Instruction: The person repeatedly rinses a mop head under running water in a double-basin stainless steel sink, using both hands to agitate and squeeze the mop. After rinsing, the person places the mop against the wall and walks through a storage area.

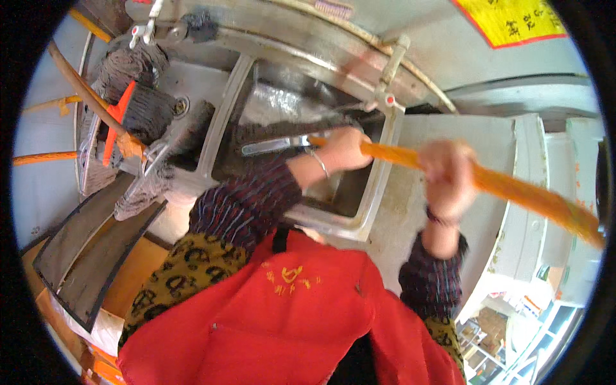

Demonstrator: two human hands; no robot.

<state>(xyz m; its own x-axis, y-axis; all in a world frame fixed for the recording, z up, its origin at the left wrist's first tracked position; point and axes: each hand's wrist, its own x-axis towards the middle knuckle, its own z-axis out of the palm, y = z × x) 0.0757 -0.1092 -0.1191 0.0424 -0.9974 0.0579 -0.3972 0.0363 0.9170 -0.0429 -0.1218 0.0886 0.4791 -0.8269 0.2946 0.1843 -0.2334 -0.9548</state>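
Observation:
Both hands grip a long orange-brown pole [534,192], which slants from the sink out towards the right rim of the picture. My left hand [347,148], with a bangle at its wrist, is closed around the pole over the right sink basin [380,180]. Farther up the pole, my blurred right hand [448,173] holds it above the grey counter. A pale fitting [274,145] at the pole's lower end lies over the basin. Dark, blurred material [298,127] shows beside the fitting; I cannot tell whether it is a mop head.
Grey string mops [147,113] fill much of the left basin [202,72], one with an orange-red clamp [118,120]. Their poles lean left. A tap [385,98] stands behind the right basin. The grey counter [409,207] adjoins it; a dark mat [82,260] lies lower left.

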